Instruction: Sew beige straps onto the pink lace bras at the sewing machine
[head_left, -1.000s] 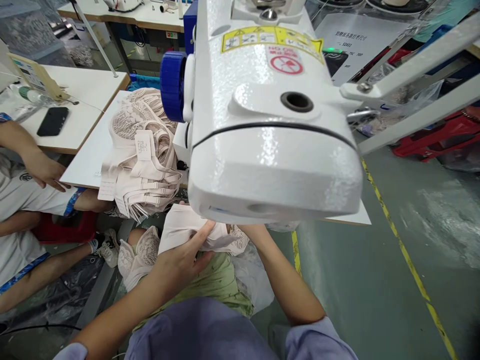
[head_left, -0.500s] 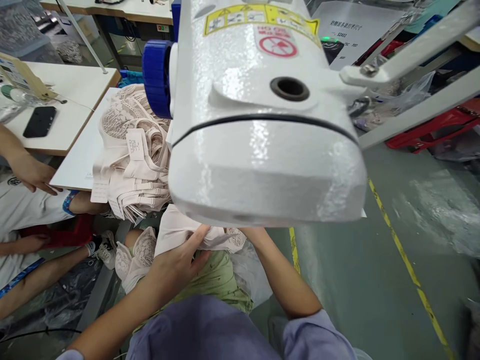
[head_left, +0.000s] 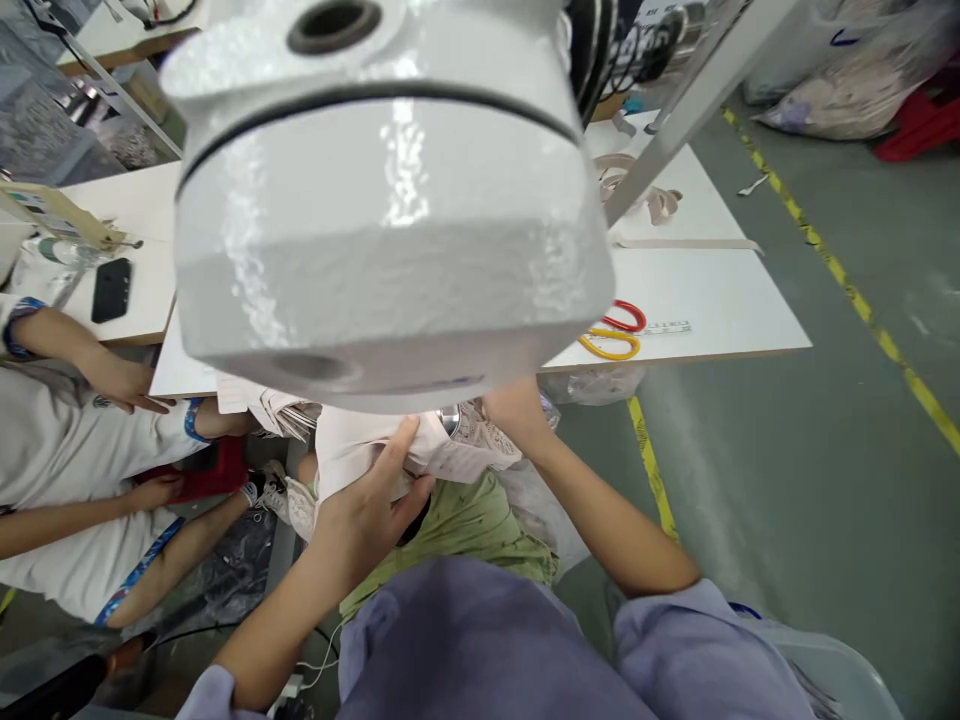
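Fingers (head_left: 400, 445) of the left hand (head_left: 360, 520) are gripping pale-pink, lace-trimmed fabric (head_left: 459, 462) below frame centre; the right hand (head_left: 519, 412) is half-hiding behind the glossy white machine head (head_left: 397, 240), grip unclear; handling is apparently midway, fabric not yet released.

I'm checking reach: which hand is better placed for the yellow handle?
Probably the right hand: it's nearer the yellow handle; the left hand, on the pale garment, lies farther off.

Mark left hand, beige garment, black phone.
Left hand (head_left: 358, 522), head view: back of the hand.
Beige garment (head_left: 341, 448), head view: smooth fabric panel.
Black phone (head_left: 112, 290), head view: middle of upper face.
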